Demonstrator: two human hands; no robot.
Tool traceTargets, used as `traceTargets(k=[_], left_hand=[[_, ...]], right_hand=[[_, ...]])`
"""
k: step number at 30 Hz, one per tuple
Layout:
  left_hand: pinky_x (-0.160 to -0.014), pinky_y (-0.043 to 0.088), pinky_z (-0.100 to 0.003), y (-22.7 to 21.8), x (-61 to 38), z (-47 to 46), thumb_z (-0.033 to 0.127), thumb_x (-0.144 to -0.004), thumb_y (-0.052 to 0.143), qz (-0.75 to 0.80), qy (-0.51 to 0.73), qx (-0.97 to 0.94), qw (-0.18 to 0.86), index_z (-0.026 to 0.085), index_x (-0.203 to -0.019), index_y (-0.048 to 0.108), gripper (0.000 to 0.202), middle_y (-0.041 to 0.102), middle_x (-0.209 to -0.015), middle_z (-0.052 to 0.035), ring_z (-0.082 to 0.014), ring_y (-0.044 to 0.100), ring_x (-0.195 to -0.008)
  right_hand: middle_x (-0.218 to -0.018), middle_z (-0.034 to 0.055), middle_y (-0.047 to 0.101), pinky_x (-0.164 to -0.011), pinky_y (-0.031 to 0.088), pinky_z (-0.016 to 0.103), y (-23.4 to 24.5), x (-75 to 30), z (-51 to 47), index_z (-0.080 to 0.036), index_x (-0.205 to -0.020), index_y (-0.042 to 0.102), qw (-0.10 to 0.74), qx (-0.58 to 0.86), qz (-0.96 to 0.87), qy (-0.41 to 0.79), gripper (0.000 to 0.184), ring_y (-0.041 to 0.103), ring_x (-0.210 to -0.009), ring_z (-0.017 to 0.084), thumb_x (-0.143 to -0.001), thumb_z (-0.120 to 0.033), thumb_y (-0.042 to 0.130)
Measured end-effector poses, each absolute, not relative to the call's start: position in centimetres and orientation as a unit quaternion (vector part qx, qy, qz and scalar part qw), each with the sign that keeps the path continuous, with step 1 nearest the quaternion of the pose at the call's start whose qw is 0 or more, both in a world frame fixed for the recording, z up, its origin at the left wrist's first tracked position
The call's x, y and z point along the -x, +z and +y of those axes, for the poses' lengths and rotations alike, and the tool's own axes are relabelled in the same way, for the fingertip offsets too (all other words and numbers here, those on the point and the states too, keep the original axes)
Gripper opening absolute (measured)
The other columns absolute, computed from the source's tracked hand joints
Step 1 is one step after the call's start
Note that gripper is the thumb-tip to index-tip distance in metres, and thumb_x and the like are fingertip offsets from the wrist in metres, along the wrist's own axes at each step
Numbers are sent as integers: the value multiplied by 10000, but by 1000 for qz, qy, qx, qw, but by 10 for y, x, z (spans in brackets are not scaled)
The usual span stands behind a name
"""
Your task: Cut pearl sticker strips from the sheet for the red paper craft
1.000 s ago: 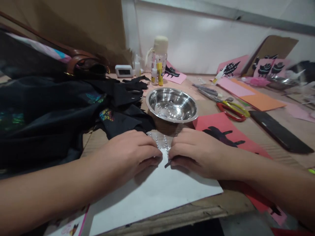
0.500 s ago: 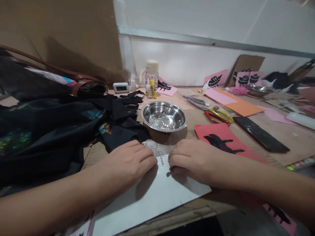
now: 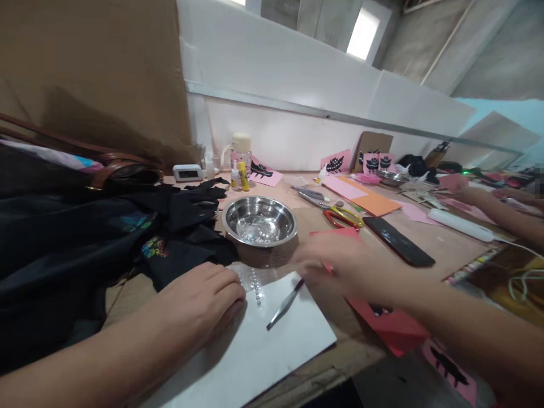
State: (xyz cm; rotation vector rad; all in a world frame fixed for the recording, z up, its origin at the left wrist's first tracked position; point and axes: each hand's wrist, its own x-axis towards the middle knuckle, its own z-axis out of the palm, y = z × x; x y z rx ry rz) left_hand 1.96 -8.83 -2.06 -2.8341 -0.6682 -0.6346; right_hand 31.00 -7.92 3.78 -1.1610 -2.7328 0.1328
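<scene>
My left hand rests on the white sheet with its fingers curled in. Whatever they pinch, if anything, is hidden beneath them. Just past those fingertips, a row of small pearl beads lies on a clear plastic film. A pair of tweezers lies slanted on the sheet, its upper end close to my right hand. That hand is smeared by motion over a red card, so its grip does not show. Beyond both hands stands a shiny metal bowl with small clear pieces inside.
Black cloth is heaped at the left. Scissors, a dark phone-like slab and an orange card lie to the right. Glue bottles and a flask stand behind the bowl. Another person's arm reaches in at far right.
My right hand has moved away from the beads toward the red card, and the tweezers now lie exposed on the sheet. My left hand stays by the beads. The view has tilted up and turned right.
</scene>
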Motion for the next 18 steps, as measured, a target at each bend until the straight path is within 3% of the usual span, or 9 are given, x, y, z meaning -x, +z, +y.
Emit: traceTargets(k=[2, 6, 10, 14, 18], left_hand=[[-678, 482, -339, -20, -18, -88, 169, -1026, 355, -224, -201, 951, 72, 156, -842, 668, 363, 680, -808, -56, -210, 611, -716], [-708, 496, -344, -22, -16, -85, 180, -1003, 433, -228, -193, 953, 46, 149, -905, 663, 252, 684, -862, -64, -216, 617, -755], [-719, 497, -320, -24, -14, -82, 184, -992, 483, -235, -206, 949, 35, 152, -938, 654, 182, 686, -886, -55, -201, 619, -767], [-695, 485, -289, -21, -13, -81, 192, -1000, 485, -241, -218, 946, 20, 157, -923, 666, 200, 692, -874, -49, -187, 617, -771], [-701, 481, -279, -17, -13, -82, 184, -996, 494, -250, -207, 946, -3, 159, -936, 683, 200, 703, -888, -47, -180, 623, -785]], right_hand=[[-1145, 44, 726, -829, 488, 336, 44, -342, -54, -280, -1157, 654, 86, 530, -844, -8, 246, 660, -1024, 229, -976, -347, 502], [-1113, 129, 735, -724, 459, 351, 41, -404, 2, -203, -1229, 623, 33, 650, -758, -26, 373, 673, -855, 266, -932, -411, 534], [-1025, 135, 761, -688, 429, 313, 31, -430, 33, -170, -1261, 641, -27, 664, -747, 19, 403, 649, -753, 220, -883, -297, 581], [-951, 160, 752, -654, 389, 312, 27, -429, 44, -104, -1290, 646, -28, 668, -743, 0, 452, 590, -639, 170, -870, -233, 540], [-758, 76, 730, -588, 371, 262, 26, -424, 44, -66, -1243, 685, 21, 629, -777, -8, 461, 530, -521, 91, -859, -224, 485]])
